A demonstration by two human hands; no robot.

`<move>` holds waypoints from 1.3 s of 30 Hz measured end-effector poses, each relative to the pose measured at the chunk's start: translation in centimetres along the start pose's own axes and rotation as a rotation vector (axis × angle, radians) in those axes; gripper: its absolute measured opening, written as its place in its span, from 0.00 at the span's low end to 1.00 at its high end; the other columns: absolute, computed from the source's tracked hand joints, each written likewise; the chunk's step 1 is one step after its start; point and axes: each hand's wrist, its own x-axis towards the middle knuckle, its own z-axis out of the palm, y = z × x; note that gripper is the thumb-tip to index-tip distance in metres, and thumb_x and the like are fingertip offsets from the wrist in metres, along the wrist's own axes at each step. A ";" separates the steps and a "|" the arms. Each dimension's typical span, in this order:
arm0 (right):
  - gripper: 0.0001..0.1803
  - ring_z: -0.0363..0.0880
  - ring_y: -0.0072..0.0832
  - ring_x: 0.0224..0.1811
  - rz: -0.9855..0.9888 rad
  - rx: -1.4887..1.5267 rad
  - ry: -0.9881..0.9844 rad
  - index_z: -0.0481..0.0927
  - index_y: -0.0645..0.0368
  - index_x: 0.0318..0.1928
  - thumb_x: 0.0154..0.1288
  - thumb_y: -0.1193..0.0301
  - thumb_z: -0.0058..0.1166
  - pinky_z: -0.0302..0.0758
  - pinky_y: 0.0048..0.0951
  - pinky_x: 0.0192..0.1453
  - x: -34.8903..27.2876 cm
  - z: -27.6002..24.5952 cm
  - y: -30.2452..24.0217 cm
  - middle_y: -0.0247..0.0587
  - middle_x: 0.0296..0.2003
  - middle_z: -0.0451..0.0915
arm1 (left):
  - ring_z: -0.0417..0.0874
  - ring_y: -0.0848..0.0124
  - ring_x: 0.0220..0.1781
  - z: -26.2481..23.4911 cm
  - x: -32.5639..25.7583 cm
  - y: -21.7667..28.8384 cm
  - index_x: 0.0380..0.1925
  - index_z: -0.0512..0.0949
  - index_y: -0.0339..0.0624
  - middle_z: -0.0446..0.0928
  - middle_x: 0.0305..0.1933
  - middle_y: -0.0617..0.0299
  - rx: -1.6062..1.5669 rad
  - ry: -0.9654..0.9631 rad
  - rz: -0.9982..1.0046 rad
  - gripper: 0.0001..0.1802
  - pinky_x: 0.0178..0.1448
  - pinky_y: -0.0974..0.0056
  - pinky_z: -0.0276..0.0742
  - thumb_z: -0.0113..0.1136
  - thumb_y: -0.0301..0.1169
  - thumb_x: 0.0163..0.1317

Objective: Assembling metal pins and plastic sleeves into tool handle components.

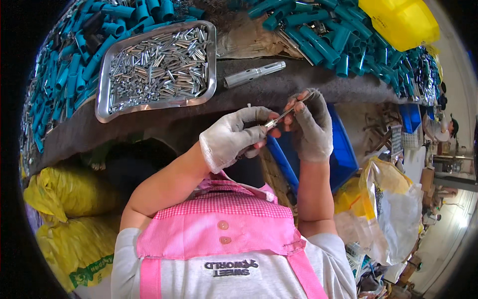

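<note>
Over the near edge of the bench, both hands work on one slim metal piece, each in a worn whitish glove with bare fingertips. My left hand [230, 135] is closed round a short shiny metal sleeve [271, 123]. Out of the sleeve slants a thin metal rod [285, 114], whose far end my right hand [315, 128] pinches between thumb and fingers. Just beyond the hands a silver slotted metal tube [255, 74] lies on the bench. Left of it stands a steel tray [103, 94] holding many small metal pins [164, 65].
Teal plastic tubes [343, 37] are heaped at the far right, and more teal tubes [74, 74] at the left. A yellow bin [401, 22] sits at the back right. Below the bench are a blue crate [344, 149], yellow sacks [74, 199] and a plastic bag [388, 209].
</note>
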 end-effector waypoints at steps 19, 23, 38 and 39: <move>0.08 0.73 0.21 0.26 0.151 0.019 -0.016 0.70 0.60 0.38 0.60 0.74 0.54 0.69 0.21 0.28 1.2 1.0 1.5 0.40 0.30 0.76 | 0.69 0.82 0.23 -2.4 -0.6 -0.3 0.53 0.65 0.42 0.74 0.36 0.58 -0.224 -0.057 -0.081 0.17 0.18 0.80 0.57 0.51 0.28 0.64; 0.13 0.75 0.23 0.28 0.164 -0.103 -0.046 0.69 0.61 0.45 0.62 0.72 0.53 0.71 0.22 0.31 1.9 0.9 0.8 0.40 0.32 0.76 | 0.68 0.82 0.21 -2.2 -0.3 0.3 0.53 0.64 0.43 0.71 0.35 0.60 -0.207 -0.010 -0.110 0.17 0.16 0.81 0.56 0.51 0.28 0.64; 0.06 0.78 0.30 0.36 -0.394 -1.059 -0.021 0.78 0.63 0.35 0.56 0.77 0.55 0.72 0.26 0.41 7.7 -1.6 -2.0 0.43 0.33 0.77 | 0.61 0.84 0.22 -2.2 -4.4 0.5 0.49 0.64 0.39 0.68 0.33 0.61 0.016 0.106 -0.058 0.13 0.23 0.81 0.56 0.42 0.23 0.65; 0.06 0.78 0.33 0.37 -0.398 -1.119 -0.099 0.78 0.61 0.36 0.56 0.76 0.55 0.72 0.27 0.43 8.9 -1.1 -2.2 0.44 0.34 0.77 | 0.61 0.84 0.22 -2.3 -4.4 0.5 0.49 0.65 0.39 0.68 0.33 0.62 0.019 0.095 -0.074 0.13 0.23 0.81 0.56 0.42 0.23 0.64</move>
